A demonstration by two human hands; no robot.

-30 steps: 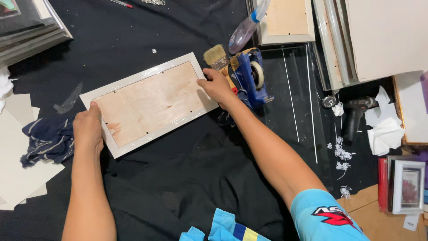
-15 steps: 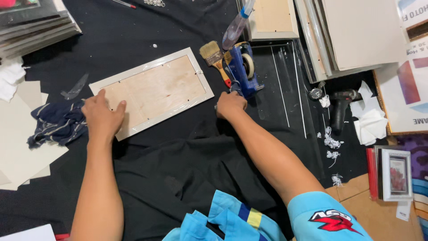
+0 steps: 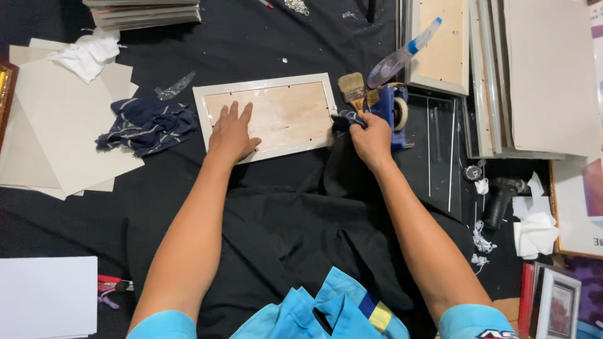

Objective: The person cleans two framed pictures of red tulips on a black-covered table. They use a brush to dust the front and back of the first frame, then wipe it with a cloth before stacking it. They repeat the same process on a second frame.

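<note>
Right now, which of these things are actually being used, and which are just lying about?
In use: left hand flat on the picture frame; right hand gripping a dark cloth.

Lying about: paintbrush, spray bottle, tape dispenser, striped rag, drill.

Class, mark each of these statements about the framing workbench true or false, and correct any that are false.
1. The left hand lies flat, fingers spread, on the white picture frame with its plywood backing facing up. True.
2. The right hand holds the clear spray bottle with the blue nozzle. False: the bottle lies apart, above the hand; the right hand grips a dark cloth at the frame's right edge.
3. A flat wooden-handled paintbrush lies beside the blue tape dispenser. True.
4. The crumpled navy striped cloth lies on top of the frame. False: it lies on the black table cover, left of the frame.
</note>
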